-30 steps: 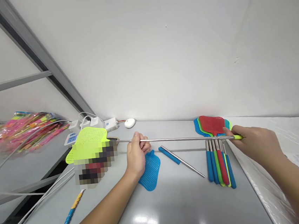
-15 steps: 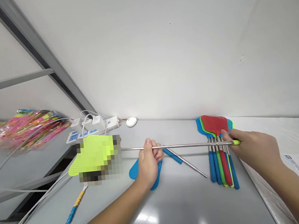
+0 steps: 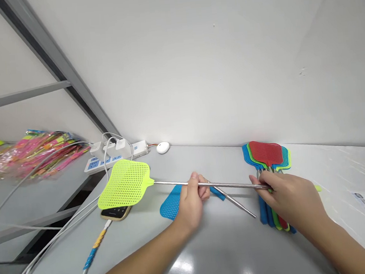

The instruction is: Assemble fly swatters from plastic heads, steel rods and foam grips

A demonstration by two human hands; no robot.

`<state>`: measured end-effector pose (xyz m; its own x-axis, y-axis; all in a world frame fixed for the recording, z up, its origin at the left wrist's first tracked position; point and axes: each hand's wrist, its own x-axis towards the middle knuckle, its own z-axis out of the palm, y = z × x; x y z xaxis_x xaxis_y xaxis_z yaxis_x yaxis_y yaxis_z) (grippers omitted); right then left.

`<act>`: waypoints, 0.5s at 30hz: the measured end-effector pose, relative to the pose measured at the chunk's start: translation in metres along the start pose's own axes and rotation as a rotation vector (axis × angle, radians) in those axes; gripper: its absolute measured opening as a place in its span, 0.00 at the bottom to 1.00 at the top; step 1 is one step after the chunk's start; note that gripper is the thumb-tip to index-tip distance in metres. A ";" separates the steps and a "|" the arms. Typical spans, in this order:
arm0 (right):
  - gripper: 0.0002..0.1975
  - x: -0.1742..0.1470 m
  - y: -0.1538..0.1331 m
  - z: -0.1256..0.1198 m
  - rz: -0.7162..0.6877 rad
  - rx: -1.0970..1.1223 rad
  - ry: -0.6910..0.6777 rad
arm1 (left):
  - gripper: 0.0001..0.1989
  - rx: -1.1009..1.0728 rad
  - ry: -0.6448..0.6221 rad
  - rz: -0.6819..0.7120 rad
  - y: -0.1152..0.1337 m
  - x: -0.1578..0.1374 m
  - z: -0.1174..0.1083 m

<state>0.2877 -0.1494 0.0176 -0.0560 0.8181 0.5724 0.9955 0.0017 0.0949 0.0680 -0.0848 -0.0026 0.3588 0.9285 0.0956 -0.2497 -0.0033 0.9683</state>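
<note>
A yellow-green fly swatter with a thin metal telescopic rod is held level above the grey table, its perforated head to the left. My left hand is closed around the middle of the rod. My right hand grips the rod further right, near the handle; a bit of yellow-green handle shows past it. Below my left hand lies a blue fly swatter, partly covered, with a loose metal rod and a blue handle beside it. Behind my right hand is a stack of fly swatters with a red one on top.
A phone on a charging cable lies under the yellow-green head. Behind it are a power strip with plugs and a white oval device. Bagged colourful items lie at the left; plastic wrap covers the right side.
My right hand has moved left along the rod, off the handle end onto the metal section. The view has shifted slightly, and the swatter's head sits a little further right.
</note>
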 end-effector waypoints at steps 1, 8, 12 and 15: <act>0.23 0.000 0.001 0.000 0.001 0.024 -0.006 | 0.26 -0.019 0.028 0.016 0.001 0.002 -0.002; 0.23 0.002 0.033 0.011 0.056 0.004 -0.089 | 0.25 -0.242 0.235 0.078 0.011 0.020 -0.017; 0.23 0.005 0.059 0.014 0.097 -0.019 -0.112 | 0.24 -0.284 0.327 0.108 0.020 0.027 -0.023; 0.24 0.005 0.069 0.015 0.130 0.034 -0.067 | 0.24 -0.314 0.340 0.072 0.021 0.029 -0.024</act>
<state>0.3568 -0.1366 0.0148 0.0777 0.8490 0.5226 0.9961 -0.0882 -0.0047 0.0519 -0.0493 0.0153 0.0282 0.9992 0.0281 -0.5418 -0.0083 0.8405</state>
